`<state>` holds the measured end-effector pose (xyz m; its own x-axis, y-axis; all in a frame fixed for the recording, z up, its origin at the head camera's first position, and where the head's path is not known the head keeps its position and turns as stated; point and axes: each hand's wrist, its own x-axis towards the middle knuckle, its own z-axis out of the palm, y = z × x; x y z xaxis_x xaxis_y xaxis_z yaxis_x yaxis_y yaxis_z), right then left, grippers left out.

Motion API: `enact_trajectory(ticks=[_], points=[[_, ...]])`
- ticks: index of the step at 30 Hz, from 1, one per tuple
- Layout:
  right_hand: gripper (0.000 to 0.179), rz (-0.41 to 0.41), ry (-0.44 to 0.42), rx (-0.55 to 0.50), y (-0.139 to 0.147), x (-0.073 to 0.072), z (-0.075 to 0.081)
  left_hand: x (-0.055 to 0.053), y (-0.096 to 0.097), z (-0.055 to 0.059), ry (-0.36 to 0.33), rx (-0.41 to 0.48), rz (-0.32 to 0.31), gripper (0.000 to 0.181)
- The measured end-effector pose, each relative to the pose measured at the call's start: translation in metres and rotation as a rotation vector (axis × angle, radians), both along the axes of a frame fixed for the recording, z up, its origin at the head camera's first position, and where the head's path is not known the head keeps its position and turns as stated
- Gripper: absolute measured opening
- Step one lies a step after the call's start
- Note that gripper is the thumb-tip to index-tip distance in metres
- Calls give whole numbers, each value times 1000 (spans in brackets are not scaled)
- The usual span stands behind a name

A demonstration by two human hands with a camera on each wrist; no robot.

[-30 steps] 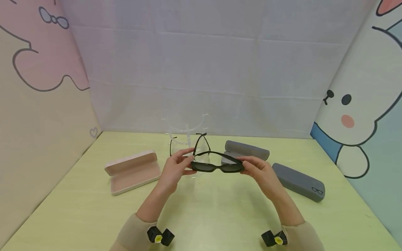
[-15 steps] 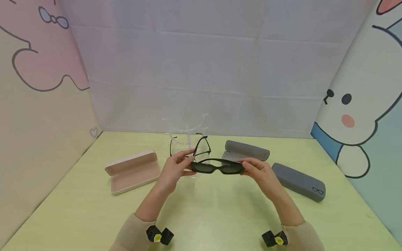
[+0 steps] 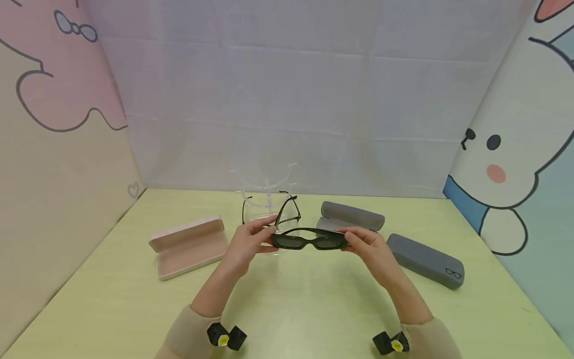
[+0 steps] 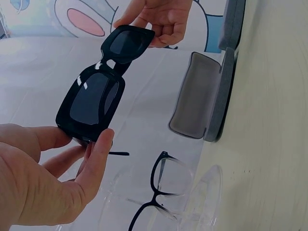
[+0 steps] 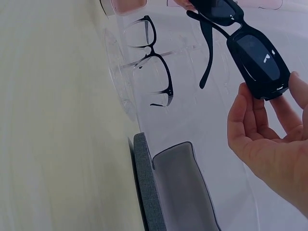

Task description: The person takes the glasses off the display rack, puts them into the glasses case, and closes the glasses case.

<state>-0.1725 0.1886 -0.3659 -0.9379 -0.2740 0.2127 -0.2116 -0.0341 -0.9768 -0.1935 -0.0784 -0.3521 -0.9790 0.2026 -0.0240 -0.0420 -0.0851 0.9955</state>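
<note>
Both hands hold a pair of black sunglasses (image 3: 309, 242) by the ends, raised above the table with the lenses facing the head camera. My left hand (image 3: 244, 244) pinches the left end between thumb and fingers. At the other end, my right hand (image 3: 372, 249) grips the corner by the hinge. The right temple lies folded behind the lenses, while the left temple (image 5: 207, 57) still sticks out in the right wrist view. Behind them, black-framed eyeglasses (image 5: 150, 49) sit on a clear display stand (image 3: 269, 187), partly hidden by the left hand.
An open pink glasses case (image 3: 193, 255) stands at the left. Behind the right hand is an open grey case (image 3: 353, 214), partly covered. Farther right lies a closed grey case (image 3: 426, 262) with a glasses print. A pale cloth wall (image 3: 291, 99) closes off the back.
The right temple of the sunglasses has swung down, folding in behind the lenses. Both hands keep their grip at the ends and have hardly shifted.
</note>
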Motion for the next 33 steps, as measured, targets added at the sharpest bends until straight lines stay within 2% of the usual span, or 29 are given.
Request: enact_trajectory(ticks=[3,9,19,23,29,33], points=[[39,-9,5,4,0,0,-1,0,-1,0,7,-5,-32,33],[34,-30,4,-37,1,1,-1,1,-2,1,19,-48,-164,35],[36,-23,-19,-39,0,0,1,2,-6,4,32,-76,-234,35],[30,-51,-17,-59,0,1,1,2,-7,3,29,-73,-231,35],[21,-73,-25,-88,-1,1,-1,0,-7,3,24,-69,-172,32],[21,-86,-33,-92,-2,0,-1,0,-8,4,31,-102,-215,30]])
